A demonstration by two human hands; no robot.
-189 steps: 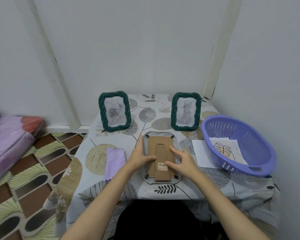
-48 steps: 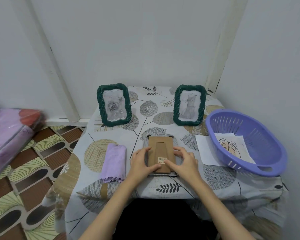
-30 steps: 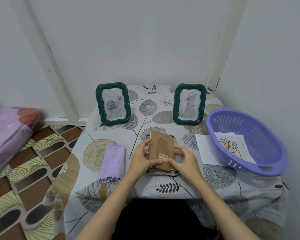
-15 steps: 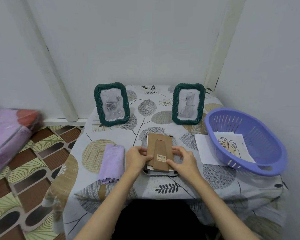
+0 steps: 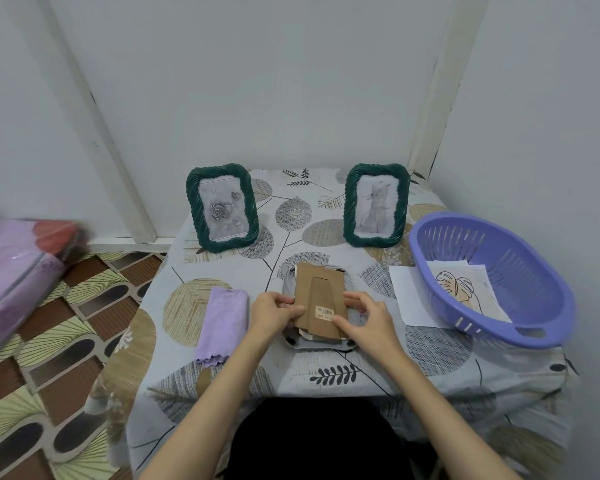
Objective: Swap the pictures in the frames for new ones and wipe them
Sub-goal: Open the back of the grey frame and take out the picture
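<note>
A grey frame (image 5: pixel 321 344) lies face down near the table's front edge. Its brown cardboard backing (image 5: pixel 321 296) with a barcode sticker is lifted slightly askew above it. My left hand (image 5: pixel 274 315) pinches the backing's left edge and my right hand (image 5: pixel 366 315) pinches its right edge. Two green woven frames stand upright at the back: the left frame (image 5: pixel 222 207) holds a rose picture, the right frame (image 5: pixel 376 205) a cat picture. A folded lilac cloth (image 5: pixel 224 323) lies to the left of my hands.
A purple plastic basket (image 5: pixel 534 327) at the right holds a leaf drawing (image 5: pixel 459 289). A white sheet (image 5: pixel 411 296) lies partly under the basket. The table wears a leaf-print cloth (image 5: pixel 326 372). Walls close in behind and to the right; a mattress (image 5: pixel 14 271) lies at the left.
The cardboard backing has come up out of the face-down frame and sits askew. Both hands went from pressing on it to pinching its side edges.
</note>
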